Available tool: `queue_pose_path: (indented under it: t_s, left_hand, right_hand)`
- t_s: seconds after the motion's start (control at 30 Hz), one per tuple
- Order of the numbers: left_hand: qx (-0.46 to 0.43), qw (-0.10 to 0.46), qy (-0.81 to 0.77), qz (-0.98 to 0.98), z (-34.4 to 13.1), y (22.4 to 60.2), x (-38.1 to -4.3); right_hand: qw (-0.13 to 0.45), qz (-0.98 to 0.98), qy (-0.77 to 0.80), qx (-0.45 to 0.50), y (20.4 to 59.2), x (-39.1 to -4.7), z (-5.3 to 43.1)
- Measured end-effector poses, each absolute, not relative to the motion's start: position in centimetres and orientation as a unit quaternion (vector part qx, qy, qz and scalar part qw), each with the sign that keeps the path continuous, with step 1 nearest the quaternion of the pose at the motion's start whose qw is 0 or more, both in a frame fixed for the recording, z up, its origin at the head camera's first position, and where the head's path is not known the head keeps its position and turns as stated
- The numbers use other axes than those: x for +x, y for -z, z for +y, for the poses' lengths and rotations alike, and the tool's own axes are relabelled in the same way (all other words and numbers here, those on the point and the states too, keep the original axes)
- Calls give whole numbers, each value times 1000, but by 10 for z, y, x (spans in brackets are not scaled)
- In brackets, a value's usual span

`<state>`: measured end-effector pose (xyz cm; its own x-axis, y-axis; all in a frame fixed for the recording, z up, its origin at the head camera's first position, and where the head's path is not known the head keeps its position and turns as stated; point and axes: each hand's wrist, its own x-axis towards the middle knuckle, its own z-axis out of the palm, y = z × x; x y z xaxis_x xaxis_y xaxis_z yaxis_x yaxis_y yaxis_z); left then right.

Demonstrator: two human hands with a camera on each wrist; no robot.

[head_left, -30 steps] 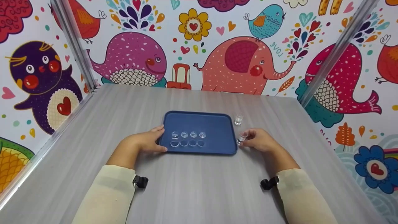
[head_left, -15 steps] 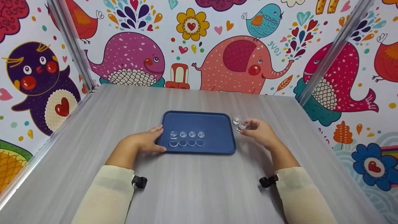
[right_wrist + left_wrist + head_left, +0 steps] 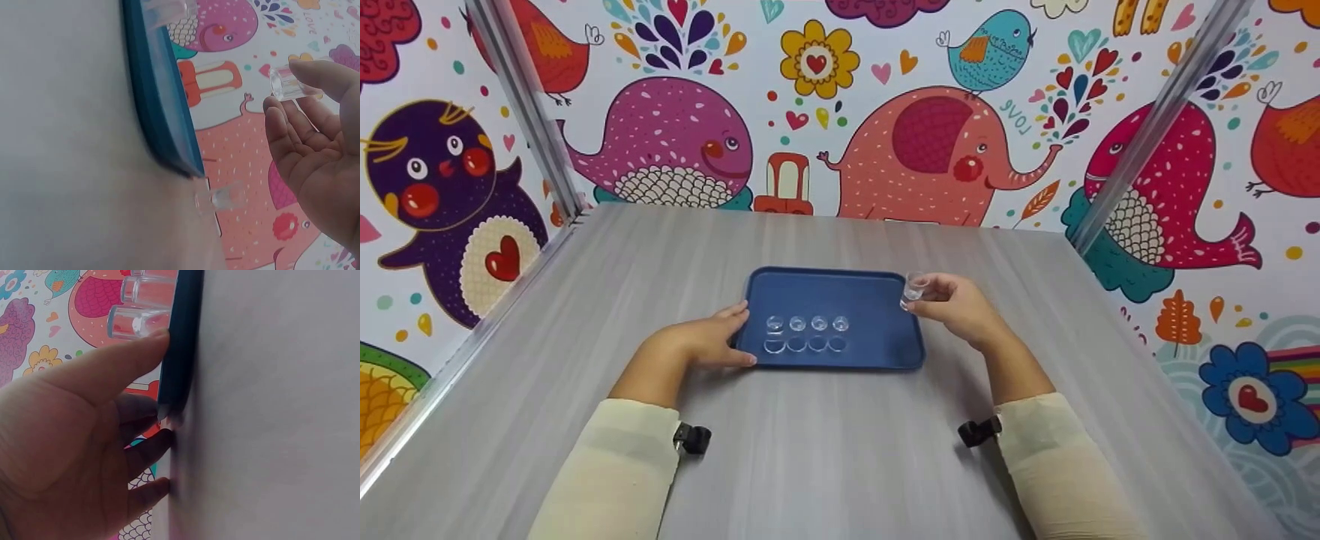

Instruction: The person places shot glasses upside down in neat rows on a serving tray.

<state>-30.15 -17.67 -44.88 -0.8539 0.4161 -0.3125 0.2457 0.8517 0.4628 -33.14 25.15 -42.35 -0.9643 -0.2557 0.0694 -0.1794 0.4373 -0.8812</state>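
My left hand (image 3: pixel 701 343) holds the left front corner of a blue tray (image 3: pixel 877 300); in the left wrist view the thumb (image 3: pixel 152 346) lies on its rim. Several small clear shot glasses (image 3: pixel 819 334) stand in a row on the tray's left half and look bottom up. By the tray's far right corner my right hand (image 3: pixel 964 311) pinches another shot glass (image 3: pixel 289 81) between thumb and fingers, off the table. One more shot glass (image 3: pixel 219 198) stands on the table beside the tray in the right wrist view; in the head view it overlaps the held one.
The tray lies on a grey wood-grain table (image 3: pixel 810 442). Printed cartoon walls (image 3: pixel 802 172) and metal posts (image 3: pixel 521 112) close off the back and sides. A black wrist camera (image 3: pixel 981 432) sits at each sleeve cuff.
My right hand has lifted its shot glass from beside the tray's right edge and moved away from me and left, toward the tray's far right corner. The left hand stays at the tray.
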Motion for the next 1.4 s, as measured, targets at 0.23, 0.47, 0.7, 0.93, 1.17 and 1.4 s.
queue_pose_path:
  t_s: [0.23, 0.47, 0.7, 0.93, 1.17, 1.4]
  left_hand:
    - [165, 209, -209, 941, -176, 449, -300]
    - [168, 205, -212, 941, -177, 450, -301]
    - [162, 207, -215, 941, -176, 449, -299]
    - [169, 203, -215, 940, -177, 449, -300]
    - [167, 202, -211, 942, -177, 450, -301]
    - [163, 203, -215, 941, -177, 449, -301]
  right_hand:
    - [45, 843, 519, -134, 418, -330, 231]
    - [44, 809, 563, -166, 408, -329, 209]
    - [49, 799, 575, -169, 403, -328, 197]
    - [55, 788, 590, -168, 405, -328, 200]
    - [35, 800, 574, -172, 409, -328, 200]
    - [21, 804, 570, -168, 412, -328, 199]
